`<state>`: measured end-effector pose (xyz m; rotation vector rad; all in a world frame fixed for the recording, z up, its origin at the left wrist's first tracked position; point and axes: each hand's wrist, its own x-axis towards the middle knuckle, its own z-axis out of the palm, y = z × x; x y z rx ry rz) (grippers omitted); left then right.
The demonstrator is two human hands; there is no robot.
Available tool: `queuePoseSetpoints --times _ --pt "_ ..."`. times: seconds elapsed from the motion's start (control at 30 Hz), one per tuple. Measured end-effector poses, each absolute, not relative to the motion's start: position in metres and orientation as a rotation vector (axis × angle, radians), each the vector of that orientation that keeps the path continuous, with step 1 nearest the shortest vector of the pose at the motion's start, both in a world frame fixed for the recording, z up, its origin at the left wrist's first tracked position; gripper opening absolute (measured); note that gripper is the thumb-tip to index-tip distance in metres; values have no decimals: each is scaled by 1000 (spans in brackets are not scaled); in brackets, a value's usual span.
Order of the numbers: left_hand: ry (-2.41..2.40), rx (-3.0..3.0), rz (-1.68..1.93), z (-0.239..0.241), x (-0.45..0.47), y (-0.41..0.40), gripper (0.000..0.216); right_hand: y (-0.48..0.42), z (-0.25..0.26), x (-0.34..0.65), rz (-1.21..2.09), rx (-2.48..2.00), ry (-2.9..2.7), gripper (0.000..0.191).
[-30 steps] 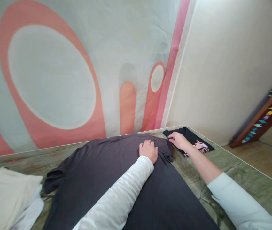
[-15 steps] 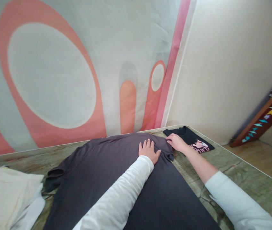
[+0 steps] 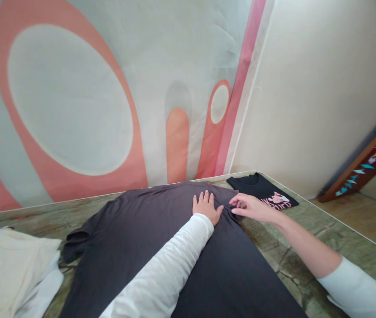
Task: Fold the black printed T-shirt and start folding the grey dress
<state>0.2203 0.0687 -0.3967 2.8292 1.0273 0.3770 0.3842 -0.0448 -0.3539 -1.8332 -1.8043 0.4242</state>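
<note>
A dark grey T-shirt (image 3: 134, 247) lies spread on the table, its shoulder end toward the wall and its lower part running out of view at the bottom. My left hand (image 3: 206, 206) rests flat on the shirt's upper right area, fingers spread. Beside it, at the right sleeve, is my right hand (image 3: 249, 207), thumb and fingers apart with no cloth visibly held between them. Part of that sleeve is hidden behind the right hand. The shirt's left sleeve (image 3: 77, 238) sits slightly raised, its opening showing.
A folded black T-shirt (image 3: 257, 183) with a pink print lies at the table's far right corner. Cream and white folded clothes (image 3: 9, 269) are at the left. The wood-patterned table (image 3: 320, 238) meets a decorated wall (image 3: 154, 88) at the back.
My right hand has let go of the sleeve edge, shifting slightly right and toward me with its fingers opened. My left hand has stayed flat on the shirt.
</note>
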Motion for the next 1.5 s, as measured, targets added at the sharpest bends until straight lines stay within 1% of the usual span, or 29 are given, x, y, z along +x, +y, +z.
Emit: queuePoseSetpoints --times 0.03,0.1,0.17,0.27,0.4,0.47,0.57,0.73,0.9,1.03,1.1,1.23,1.37,1.5 --pt "1029 2830 376 -397 220 69 68 -47 -354 383 451 -1836 -1838 26" --pt "1029 2830 381 -398 220 69 68 -49 -355 383 451 -1861 -1904 21" --pt "1043 2823 395 -398 220 69 69 -49 -356 384 385 -1900 -1946 18" --pt "1087 2800 412 -399 221 69 73 -49 -353 385 313 -1934 -2021 19" --pt "1087 2790 366 -398 222 68 75 -40 -337 385 450 -1900 -2035 16" --pt "1085 2790 354 -397 222 67 75 -21 -330 386 451 -1883 -1958 18" --pt "1089 2786 348 -395 221 67 74 26 -328 385 337 -1916 -1908 20" --pt "1071 2780 375 -394 219 67 74 107 -346 375 189 -2053 -1815 21" --pt "1068 2774 380 -393 219 67 74 144 -368 365 171 -2160 -1769 15" --pt "1246 2766 429 -388 214 77 72 148 -378 366 87 -2196 -1722 15" --pt "1358 2728 393 -387 210 86 72 145 -380 366 37 -2186 -1712 16" --pt "1445 2647 307 -393 204 99 76 133 -383 359 -39 -2135 -1726 25" --pt "1437 2650 325 -398 205 101 78 114 -392 347 -16 -2029 -1845 36" --pt "1444 2664 351 -396 205 101 78 95 -400 350 60 -1956 -1968 40"
